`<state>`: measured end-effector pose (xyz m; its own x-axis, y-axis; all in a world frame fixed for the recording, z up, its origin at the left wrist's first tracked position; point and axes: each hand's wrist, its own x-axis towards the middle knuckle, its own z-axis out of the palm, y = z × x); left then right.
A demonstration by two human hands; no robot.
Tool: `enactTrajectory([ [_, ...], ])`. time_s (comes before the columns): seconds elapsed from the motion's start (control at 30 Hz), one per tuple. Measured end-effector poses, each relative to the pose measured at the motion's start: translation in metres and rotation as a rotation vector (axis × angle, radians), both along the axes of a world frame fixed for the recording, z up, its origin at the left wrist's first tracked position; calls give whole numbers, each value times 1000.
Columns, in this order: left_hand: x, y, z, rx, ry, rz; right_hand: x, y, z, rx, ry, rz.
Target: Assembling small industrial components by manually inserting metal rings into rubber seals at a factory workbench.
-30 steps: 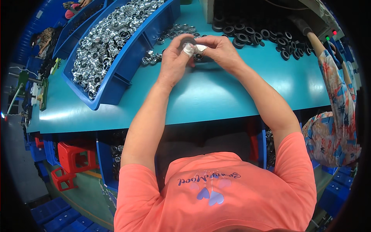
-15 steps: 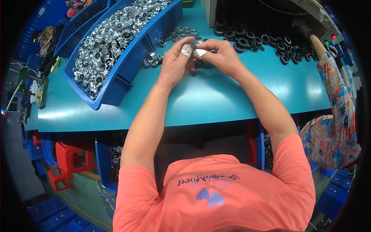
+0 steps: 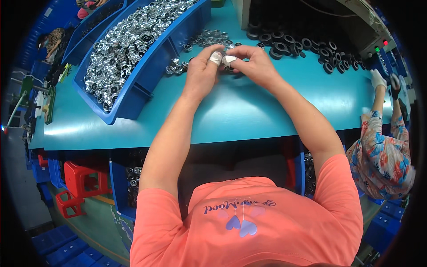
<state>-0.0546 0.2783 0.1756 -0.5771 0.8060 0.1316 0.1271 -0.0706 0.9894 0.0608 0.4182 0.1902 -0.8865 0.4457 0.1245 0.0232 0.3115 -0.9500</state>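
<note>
Turquoise workbench [image 3: 249, 111]: left hand [image 3: 201, 73] and right hand [image 3: 259, 66], fingers nearly closed, pinch a dark ring [image 3: 223, 52] between them above it, ring now more hidden than before, handling apparently ongoing; co-worker's gloved hand [image 3: 378, 79] has drawn back.

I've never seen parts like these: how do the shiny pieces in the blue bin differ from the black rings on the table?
The shiny pieces glint silver; the black rings look dull. The shiny pieces are heaped in the blue bin; the black rings lie spread on the table. Both are round.
</note>
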Motion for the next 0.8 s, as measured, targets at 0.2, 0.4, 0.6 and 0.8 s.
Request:
enactTrajectory([
  [0.2, 6, 0, 1, -35, 112, -148, 2, 11, 0, -211, -14, 62],
  [0.4, 8, 4, -9, -10, 336, -32, -3, 6, -4, -260, -34, -18],
  [0.6, 15, 6, -6, -35, 501, 50, -6, 6, -13, -316, -37, -59],
  [0.8, 15, 4, -5, -12, 500, 50, -7, 3, -10, -380, -49, -33],
])
